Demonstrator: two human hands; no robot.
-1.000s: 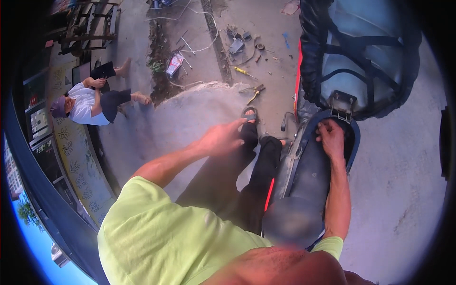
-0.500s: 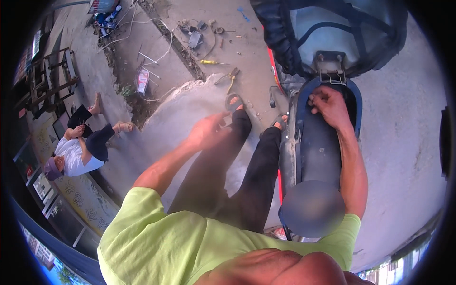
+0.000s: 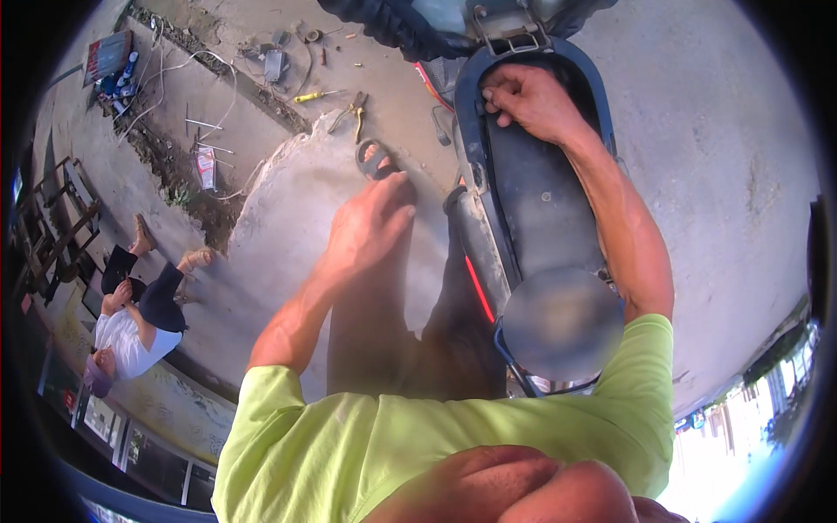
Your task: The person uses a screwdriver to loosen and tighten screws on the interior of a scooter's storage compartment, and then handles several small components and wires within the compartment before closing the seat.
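Observation:
A scooter or motorcycle stands in front of me to the right, its black-covered seat [image 3: 392, 22] tipped up at the far end on a metal hinge [image 3: 514, 39]. Below the seat lies a long dark storage compartment [image 3: 545, 196] with a raised rim. My right hand [image 3: 532, 100] is inside its far end, close to the left rim, with fingers bent and pinched together; anything between them is too small to see. Above my leg hovers my left hand [image 3: 370, 218], loosely closed, touching no part of the vehicle. Its inner side is hidden.
Yellow-handled pliers [image 3: 357, 113] and a yellow screwdriver [image 3: 316, 96] lie on the ground beyond my sandalled foot [image 3: 375, 159]. Metal parts [image 3: 275, 65] and a loose white cable [image 3: 231, 83] are farther off. A person [image 3: 135, 322] sits at the left. A round blurred shape [image 3: 562, 322] covers the compartment's near end.
The whole view has shifted, so the scene sits farther left and higher. My left hand has drawn its fingers in and turned. The right hand stays at the compartment's far left rim.

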